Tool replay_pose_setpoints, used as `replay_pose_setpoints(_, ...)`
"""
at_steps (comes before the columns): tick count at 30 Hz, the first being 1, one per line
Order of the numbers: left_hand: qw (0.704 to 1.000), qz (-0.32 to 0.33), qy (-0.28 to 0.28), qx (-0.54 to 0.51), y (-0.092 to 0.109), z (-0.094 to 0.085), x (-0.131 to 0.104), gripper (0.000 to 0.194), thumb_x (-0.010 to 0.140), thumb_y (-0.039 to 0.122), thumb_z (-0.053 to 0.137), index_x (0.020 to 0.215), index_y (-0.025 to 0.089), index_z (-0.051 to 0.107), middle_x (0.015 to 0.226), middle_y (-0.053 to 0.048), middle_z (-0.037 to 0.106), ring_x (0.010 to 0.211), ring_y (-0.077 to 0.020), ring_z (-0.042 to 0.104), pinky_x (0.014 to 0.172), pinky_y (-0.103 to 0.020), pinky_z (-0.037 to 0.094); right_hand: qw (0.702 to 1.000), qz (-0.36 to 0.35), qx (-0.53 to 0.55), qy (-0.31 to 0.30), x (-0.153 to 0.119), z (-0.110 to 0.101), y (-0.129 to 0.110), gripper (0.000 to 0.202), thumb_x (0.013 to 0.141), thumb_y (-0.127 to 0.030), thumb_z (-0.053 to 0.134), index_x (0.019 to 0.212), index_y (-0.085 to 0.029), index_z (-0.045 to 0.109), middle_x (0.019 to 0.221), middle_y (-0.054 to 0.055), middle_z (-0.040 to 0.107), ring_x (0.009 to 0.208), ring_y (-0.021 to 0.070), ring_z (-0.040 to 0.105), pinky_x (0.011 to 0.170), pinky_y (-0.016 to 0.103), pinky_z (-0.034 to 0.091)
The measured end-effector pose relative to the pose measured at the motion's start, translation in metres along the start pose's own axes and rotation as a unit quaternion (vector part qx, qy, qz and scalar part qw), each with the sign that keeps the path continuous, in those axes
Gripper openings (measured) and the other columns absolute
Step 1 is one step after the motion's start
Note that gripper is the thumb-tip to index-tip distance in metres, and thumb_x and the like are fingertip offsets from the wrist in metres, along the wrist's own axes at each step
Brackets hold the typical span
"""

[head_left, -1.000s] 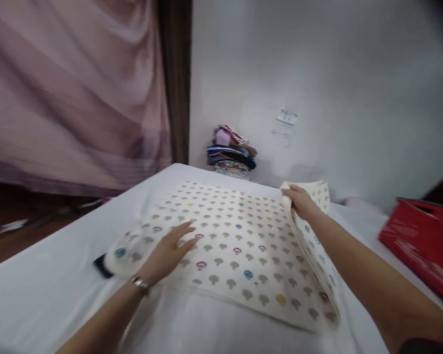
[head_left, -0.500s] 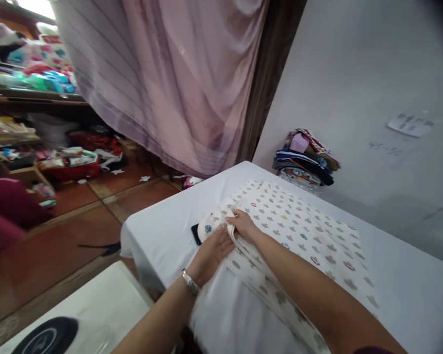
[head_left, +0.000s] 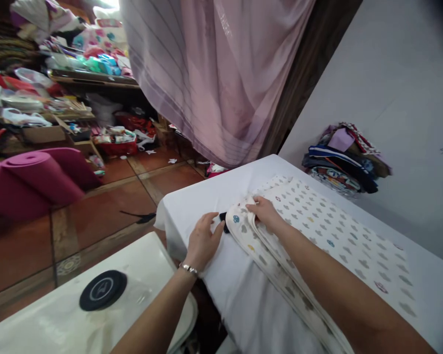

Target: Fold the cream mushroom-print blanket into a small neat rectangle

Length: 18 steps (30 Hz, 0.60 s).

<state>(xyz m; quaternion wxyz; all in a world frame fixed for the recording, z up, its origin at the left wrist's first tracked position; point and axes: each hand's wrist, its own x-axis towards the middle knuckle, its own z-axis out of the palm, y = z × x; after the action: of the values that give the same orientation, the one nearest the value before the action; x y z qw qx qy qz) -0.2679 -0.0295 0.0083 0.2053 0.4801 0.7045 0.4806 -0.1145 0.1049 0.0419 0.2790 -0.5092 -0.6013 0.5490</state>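
Note:
A white cloth [head_left: 339,250] printed with grey clouds and small coloured shapes lies over a table covered in a white sheet [head_left: 192,196]. Its near edge is folded, and layers hang down toward me. My right hand [head_left: 264,211] pinches the upper folded edge. To the left of the cloth, my left hand [head_left: 204,241] has its thumb and fingers apart, with nothing between them; a bracelet is on that wrist. Just beyond its fingertips a small black object [head_left: 225,222] sits partly under the rounded corner of the cloth.
Folded clothes [head_left: 341,160] are stacked by the wall at the table's far side. A white surface with a round black item [head_left: 103,290] stands at lower left. Pink rolls [head_left: 40,177], a red basket [head_left: 120,145] and cluttered shelves are farther left. A pink curtain [head_left: 221,78] hangs behind.
My left hand has come off the cloth and moved left, its fingers spreading. My right hand still grips the edge. The view has turned left, showing more shelves and pink rolls.

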Motion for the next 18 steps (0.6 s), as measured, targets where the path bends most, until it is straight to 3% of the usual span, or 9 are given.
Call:
replay_pose_setpoints(3,0.987,0.075,0.01,0.144,-0.005,0.0,0.011,0.028,0.083,0.036,0.048,0.098,0.019,0.064,0.115,-0.009,0.058,0.105,-0.0249,0.052,0.093,-0.04,0.041,0.999,0.018,-0.022,-0.021,-0.002,0.014,0.002,0.013,0.067,-0.023,0.059,0.077,-0.018,0.053,0.051,-0.005,0.053,0.038,0.0097,0.047,0.033,0.018,0.035)
replay_pose_setpoints(6,0.974,0.104,-0.013,0.201,-0.002,0.003,0.018,0.027,0.084,0.035,0.046,0.082,0.019,0.068,0.106,-0.009,0.061,0.106,-0.0258,0.05,0.094,-0.039,0.04,1.0,0.001,0.001,-0.017,-0.003,0.022,0.001,0.013,0.07,-0.026,0.058,0.078,-0.018,0.054,0.052,-0.005,0.053,0.039,0.0093,0.047,0.033,0.018,0.035)
replay_pose_setpoints(11,0.967,0.089,-0.037,0.234,0.002,0.006,0.019,0.03,0.085,0.036,0.046,0.072,0.02,0.067,0.108,-0.009,0.061,0.111,-0.0249,0.047,0.095,-0.038,0.039,0.998,0.018,-0.034,-0.041,0.0,0.031,0.008,0.012,0.066,-0.021,0.06,0.077,-0.017,0.057,0.053,-0.004,0.055,0.041,0.0103,0.049,0.035,0.019,0.039)
replay_pose_setpoints(18,0.968,0.088,-0.074,0.224,0.007,0.012,0.023,0.021,0.08,0.035,0.055,0.079,0.016,0.066,0.126,-0.013,0.052,0.127,-0.0294,0.033,0.102,-0.044,0.032,0.998,0.011,-0.016,-0.064,-0.008,0.031,0.008,0.011,0.068,-0.02,0.057,0.078,-0.017,0.057,0.053,-0.005,0.053,0.041,0.0089,0.048,0.036,0.019,0.04)
